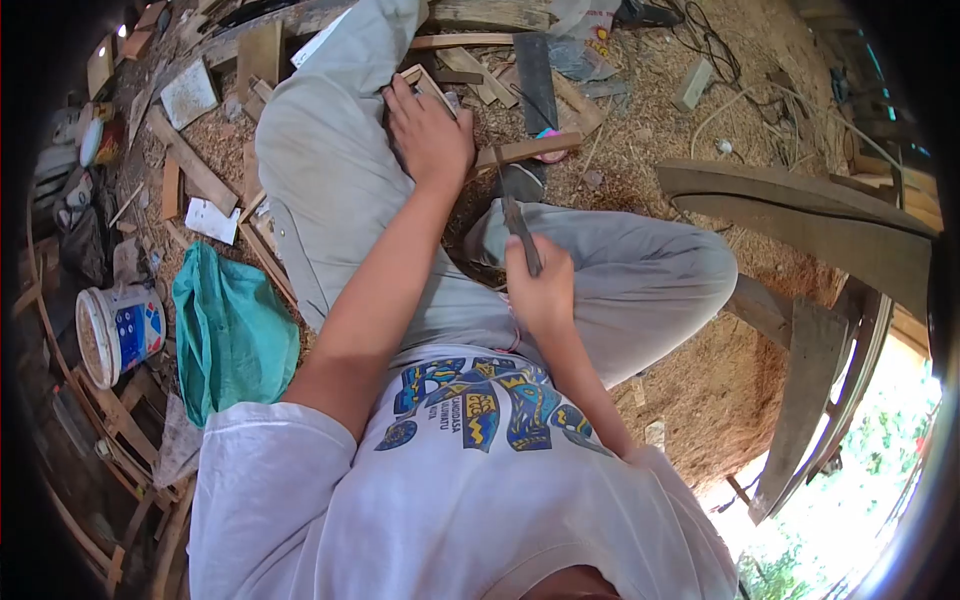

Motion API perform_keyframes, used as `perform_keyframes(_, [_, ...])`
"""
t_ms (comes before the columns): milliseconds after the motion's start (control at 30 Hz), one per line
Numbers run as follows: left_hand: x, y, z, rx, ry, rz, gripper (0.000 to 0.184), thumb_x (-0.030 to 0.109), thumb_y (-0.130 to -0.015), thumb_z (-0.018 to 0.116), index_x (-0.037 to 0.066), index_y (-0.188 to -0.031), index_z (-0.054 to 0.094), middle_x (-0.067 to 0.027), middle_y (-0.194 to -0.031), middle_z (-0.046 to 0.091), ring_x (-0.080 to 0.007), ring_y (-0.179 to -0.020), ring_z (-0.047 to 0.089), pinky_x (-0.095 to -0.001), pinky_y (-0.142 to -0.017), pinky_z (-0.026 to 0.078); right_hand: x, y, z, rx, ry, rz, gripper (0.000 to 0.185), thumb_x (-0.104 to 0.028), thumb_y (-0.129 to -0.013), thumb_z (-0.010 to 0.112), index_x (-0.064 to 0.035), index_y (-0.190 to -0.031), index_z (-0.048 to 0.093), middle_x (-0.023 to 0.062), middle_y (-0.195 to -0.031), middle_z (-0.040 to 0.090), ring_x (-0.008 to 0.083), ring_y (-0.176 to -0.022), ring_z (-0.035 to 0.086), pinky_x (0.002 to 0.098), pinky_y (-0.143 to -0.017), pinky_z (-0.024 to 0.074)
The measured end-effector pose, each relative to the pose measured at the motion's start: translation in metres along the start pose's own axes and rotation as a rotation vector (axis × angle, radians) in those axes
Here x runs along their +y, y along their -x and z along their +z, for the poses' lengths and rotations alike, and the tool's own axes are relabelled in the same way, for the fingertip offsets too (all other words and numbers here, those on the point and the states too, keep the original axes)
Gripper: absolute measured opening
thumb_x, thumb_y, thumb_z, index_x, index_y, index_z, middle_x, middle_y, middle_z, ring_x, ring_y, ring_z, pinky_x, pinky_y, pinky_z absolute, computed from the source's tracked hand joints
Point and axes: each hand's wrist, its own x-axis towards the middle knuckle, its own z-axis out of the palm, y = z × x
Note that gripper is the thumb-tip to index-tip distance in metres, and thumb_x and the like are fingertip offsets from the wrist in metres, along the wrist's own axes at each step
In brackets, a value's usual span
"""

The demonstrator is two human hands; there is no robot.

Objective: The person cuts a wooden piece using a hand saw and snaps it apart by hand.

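My left hand (432, 135) is beside my bent leg, fingers and thumb curled around a light angled wooden piece (430, 88). Most of what lies under the palm is hidden. In my right hand (542, 285) is a knife-like tool (514, 215) with a dark handle and a narrow blade, its tip pointing away from me. The blade crosses a brown wooden strip (540, 149); whether it touches the wood I cannot tell. The strip's left end reaches the heel of my left hand. Under its right end shows a pink and blue round thing (550, 147).
Wood offcuts (190, 160) and shavings cover the ground. At the left are a green cloth bag (232, 330) and a white bucket (122, 333). Large curved boards (800, 210) stand at the right. A dark flat bar (535, 85) and cables (715, 45) lie ahead.
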Motion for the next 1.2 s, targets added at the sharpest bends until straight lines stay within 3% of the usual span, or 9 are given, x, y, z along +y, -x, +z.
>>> perform_keyframes(200, [0.002, -0.001, 0.0, -0.001, 0.004, 0.008, 0.062, 0.034, -0.091, 0.074, -0.013, -0.127, 0.057, -0.0308, -0.168, 0.028, -0.0483, -0.158, 0.025, -0.0566, -0.126, 0.029, -0.006, 0.048, -0.04, -0.039, -0.053, 0.193, 0.035, -0.023, -0.101, 0.067, 0.002, -0.077, 0.062, 0.0164, -0.059, 0.058, 0.0186, -0.051, 0.05, 0.0407, -0.053, 0.0413])
perform_keyframes(333, [-0.001, -0.001, 0.002, 0.016, -0.002, 0.02, 0.062, 0.036, -0.091, 0.074, -0.013, -0.126, 0.057, -0.0308, -0.168, 0.028, -0.0484, -0.157, 0.025, -0.0571, -0.126, 0.029, 0.001, 0.002, -0.003, -0.002, -0.113, 0.044, 0.03, -0.019, -0.099, 0.068, 0.0022, -0.078, 0.064, 0.0106, -0.057, 0.05, 0.0074, -0.057, 0.047, 0.0343, -0.052, 0.0387])
perform_keyframes(467, [0.0, -0.001, 0.0, 0.024, -0.014, 0.025, 0.062, 0.036, -0.09, 0.075, -0.013, -0.124, 0.058, -0.0307, -0.167, 0.029, -0.0486, -0.157, 0.026, -0.0567, -0.126, 0.029, 0.004, 0.003, -0.013, -0.021, -0.107, 0.136, 0.029, -0.019, -0.099, 0.068, 0.0021, -0.079, 0.065, 0.0105, -0.057, 0.051, 0.0079, -0.057, 0.049, 0.0338, -0.053, 0.0398])
perform_keyframes(600, [0.001, -0.004, 0.002, 0.011, -0.025, 0.007, 0.062, 0.037, -0.089, 0.077, -0.012, -0.123, 0.059, -0.0304, -0.167, 0.029, -0.0485, -0.157, 0.026, -0.0558, -0.126, 0.029, 0.003, 0.046, -0.035, -0.032, -0.079, 0.229, 0.034, -0.025, -0.099, 0.068, 0.0031, -0.081, 0.065, 0.0181, -0.061, 0.056, 0.0159, -0.055, 0.053, 0.0396, -0.055, 0.0434])
perform_keyframes(667, [-0.001, -0.005, 0.006, 0.03, -0.031, 0.009, 0.062, 0.037, -0.089, 0.077, -0.012, -0.123, 0.059, -0.0302, -0.167, 0.029, -0.0483, -0.157, 0.026, -0.0557, -0.126, 0.029, 0.003, 0.018, -0.016, -0.016, -0.06, 0.094, 0.034, -0.021, -0.103, 0.067, 0.003, -0.08, 0.06, 0.0002, -0.062, 0.048, 0.0069, -0.062, 0.04, 0.0324, -0.054, 0.0335])
perform_keyframes(800, [-0.002, 0.0, 0.006, 0.051, -0.02, 0.023, 0.062, 0.037, -0.09, 0.076, -0.012, -0.123, 0.059, -0.0297, -0.167, 0.03, -0.0478, -0.157, 0.025, -0.0553, -0.126, 0.029, 0.005, -0.008, -0.001, -0.013, -0.068, 0.139, 0.034, -0.021, -0.104, 0.067, 0.0029, -0.081, 0.061, 0.0004, -0.062, 0.048, 0.0068, -0.062, 0.041, 0.0325, -0.055, 0.0342])
perform_keyframes(867, [0.0, -0.001, 0.002, 0.052, -0.024, 0.031, 0.062, 0.037, -0.09, 0.076, -0.012, -0.123, 0.059, -0.0295, -0.167, 0.03, -0.0475, -0.157, 0.026, -0.0549, -0.126, 0.029, 0.013, 0.025, -0.022, -0.06, -0.067, 0.129, 0.032, -0.022, -0.099, 0.068, 0.0037, -0.081, 0.065, 0.0193, -0.061, 0.057, 0.0261, -0.052, 0.057, 0.0392, -0.055, 0.0439])
perform_keyframes(1067, [-0.002, -0.001, 0.007, 0.067, -0.003, 0.009, 0.052, 0.035, -0.091, 0.077, -0.008, -0.117, 0.061, -0.0298, -0.167, 0.031, -0.0492, -0.156, 0.027, -0.0559, -0.125, 0.031, 0.009, 0.001, -0.007, -0.021, 0.035, 0.019, 0.03, -0.022, -0.099, 0.068, 0.0029, -0.082, 0.066, 0.0155, -0.059, 0.059, 0.0194, -0.054, 0.063, 0.039, -0.055, 0.0466])
perform_keyframes(1200, [-0.002, 0.003, 0.001, 0.027, -0.002, 0.014, 0.06, 0.036, -0.088, 0.077, -0.01, -0.124, 0.06, -0.0297, -0.167, 0.03, -0.0477, -0.157, 0.027, -0.0537, -0.127, 0.029, -0.001, 0.018, -0.01, -0.01, -0.138, 0.179, 0.032, -0.024, -0.099, 0.068, 0.0025, -0.081, 0.067, 0.0142, -0.059, 0.059, 0.0178, -0.057, 0.064, 0.0381, -0.056, 0.048])
